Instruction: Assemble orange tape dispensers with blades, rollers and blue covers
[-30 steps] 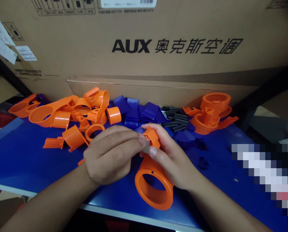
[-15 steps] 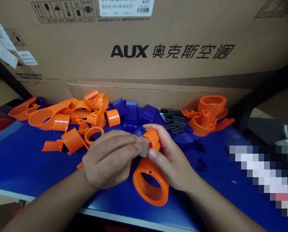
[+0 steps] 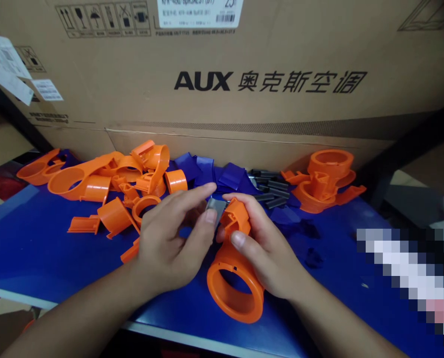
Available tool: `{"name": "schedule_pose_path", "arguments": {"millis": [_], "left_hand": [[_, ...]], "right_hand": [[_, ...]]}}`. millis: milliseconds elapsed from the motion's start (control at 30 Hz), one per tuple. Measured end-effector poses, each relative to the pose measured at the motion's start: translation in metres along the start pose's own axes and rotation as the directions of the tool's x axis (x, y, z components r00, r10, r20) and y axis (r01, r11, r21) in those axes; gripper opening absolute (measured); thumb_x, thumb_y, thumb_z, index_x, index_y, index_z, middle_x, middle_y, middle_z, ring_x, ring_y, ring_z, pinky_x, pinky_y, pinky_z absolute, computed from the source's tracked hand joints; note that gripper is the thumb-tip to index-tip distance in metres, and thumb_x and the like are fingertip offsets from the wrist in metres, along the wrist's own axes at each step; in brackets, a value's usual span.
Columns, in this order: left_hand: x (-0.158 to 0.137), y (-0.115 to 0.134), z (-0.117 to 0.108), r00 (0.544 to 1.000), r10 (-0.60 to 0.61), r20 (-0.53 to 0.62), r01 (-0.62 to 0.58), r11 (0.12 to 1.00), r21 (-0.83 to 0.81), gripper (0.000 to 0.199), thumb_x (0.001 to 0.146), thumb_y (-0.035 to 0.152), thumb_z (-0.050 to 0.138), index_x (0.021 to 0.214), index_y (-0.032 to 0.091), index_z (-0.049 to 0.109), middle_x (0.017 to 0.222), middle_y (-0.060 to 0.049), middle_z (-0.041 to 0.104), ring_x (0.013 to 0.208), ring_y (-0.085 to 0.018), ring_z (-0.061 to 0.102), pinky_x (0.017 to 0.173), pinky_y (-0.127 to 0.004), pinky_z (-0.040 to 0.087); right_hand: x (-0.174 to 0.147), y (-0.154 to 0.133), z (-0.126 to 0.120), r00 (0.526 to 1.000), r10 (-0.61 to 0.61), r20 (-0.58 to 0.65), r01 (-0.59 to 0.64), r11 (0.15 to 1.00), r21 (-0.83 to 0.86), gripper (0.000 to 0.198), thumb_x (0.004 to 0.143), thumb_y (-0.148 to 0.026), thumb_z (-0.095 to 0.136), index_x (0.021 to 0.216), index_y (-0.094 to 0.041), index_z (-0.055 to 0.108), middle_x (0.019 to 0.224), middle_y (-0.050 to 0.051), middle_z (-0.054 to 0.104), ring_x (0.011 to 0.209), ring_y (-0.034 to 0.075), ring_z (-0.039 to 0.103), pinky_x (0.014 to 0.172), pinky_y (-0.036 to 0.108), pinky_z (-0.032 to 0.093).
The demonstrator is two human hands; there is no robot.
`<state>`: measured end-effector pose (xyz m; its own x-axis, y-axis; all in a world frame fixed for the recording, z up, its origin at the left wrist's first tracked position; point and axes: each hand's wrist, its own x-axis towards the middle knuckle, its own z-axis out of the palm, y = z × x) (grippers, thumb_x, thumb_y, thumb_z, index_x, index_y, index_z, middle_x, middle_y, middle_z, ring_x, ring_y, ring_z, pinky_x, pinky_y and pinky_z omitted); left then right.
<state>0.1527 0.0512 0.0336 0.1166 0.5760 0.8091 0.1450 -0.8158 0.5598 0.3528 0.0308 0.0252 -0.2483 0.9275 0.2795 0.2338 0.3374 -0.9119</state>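
My right hand (image 3: 272, 243) is wrapped round the neck of an orange plastic tape dispenser part (image 3: 236, 293), with its large ring hanging down toward me. My thumb presses the near side of its angular upper end. Just left of that end, my left hand (image 3: 180, 233) pinches a small flat grey plate (image 3: 217, 206) between thumb and fingers. The plate is close beside the orange part; whether they touch I cannot tell. What lies behind the plate is hidden.
Several orange parts (image 3: 117, 216) lie in a heap at left. Blue flat pieces (image 3: 232, 175) and black short strips (image 3: 277, 191) lie ahead. More orange pieces (image 3: 329, 161) are stacked at right. A large cardboard box (image 3: 244, 44) stands behind the blue tabletop (image 3: 39, 253).
My left hand has turned and its index finger has lifted. The grey plate has shifted up and left, away from the upper end. My right hand keeps its hold on the tape dispenser part.
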Motion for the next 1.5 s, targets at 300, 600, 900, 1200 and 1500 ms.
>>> {"name": "schedule_pose_path", "arguments": {"millis": [300,600,900,1200,1500], "left_hand": [[0.015,0.021,0.001,0.801,-0.578,0.157,0.597,0.754,-0.273,0.009,0.097,0.023,0.075,0.104,0.018,0.077,0.059,0.006,0.064,0.04,-0.005,0.056,0.04,-0.013,0.047],[0.02,0.014,-0.005,0.766,-0.581,0.275,0.642,0.715,-0.277,0.008,0.091,0.016,0.077,0.096,0.018,0.083,0.057,0.004,0.067,0.042,-0.007,0.059,0.043,-0.015,0.048],[0.023,0.013,-0.012,0.756,-0.559,0.341,0.644,0.729,-0.232,0.009,0.093,0.022,0.076,0.094,0.017,0.083,0.06,0.002,0.067,0.046,-0.008,0.06,0.045,-0.017,0.05],[0.021,0.016,-0.002,0.754,-0.59,0.289,0.654,0.713,-0.251,0.02,0.099,0.03,0.069,0.089,0.016,0.08,0.051,0.004,0.059,0.043,-0.008,0.054,0.044,-0.017,0.044],[0.022,0.012,-0.01,0.748,-0.593,0.297,0.658,0.72,-0.221,0.014,0.096,0.026,0.072,0.091,0.017,0.082,0.052,0.005,0.059,0.043,-0.007,0.053,0.044,-0.017,0.041]], "right_hand": [[0.001,-0.001,0.0,0.972,-0.105,-0.209,0.034,0.948,-0.317,0.059,0.097,-0.05,0.067,0.147,-0.027,0.045,0.092,0.003,0.069,0.074,0.023,0.067,0.069,0.04,0.056],[0.001,-0.001,-0.002,0.945,-0.271,-0.18,0.15,0.853,-0.5,0.068,0.092,-0.046,0.074,0.149,-0.025,0.044,0.094,0.004,0.066,0.069,0.021,0.063,0.063,0.038,0.055],[0.0,-0.001,-0.001,0.941,-0.302,-0.156,0.18,0.832,-0.525,0.07,0.091,-0.046,0.075,0.152,-0.027,0.044,0.096,0.004,0.067,0.069,0.022,0.064,0.065,0.039,0.056],[0.0,0.0,0.0,0.944,-0.296,-0.147,0.177,0.829,-0.53,0.072,0.091,-0.048,0.076,0.152,-0.028,0.044,0.105,0.006,0.07,0.075,0.023,0.067,0.072,0.041,0.059],[-0.001,0.003,-0.003,0.95,-0.252,-0.183,0.137,0.867,-0.479,0.069,0.093,-0.049,0.072,0.153,-0.027,0.046,0.118,0.01,0.067,0.087,0.025,0.067,0.071,0.039,0.058]]}}
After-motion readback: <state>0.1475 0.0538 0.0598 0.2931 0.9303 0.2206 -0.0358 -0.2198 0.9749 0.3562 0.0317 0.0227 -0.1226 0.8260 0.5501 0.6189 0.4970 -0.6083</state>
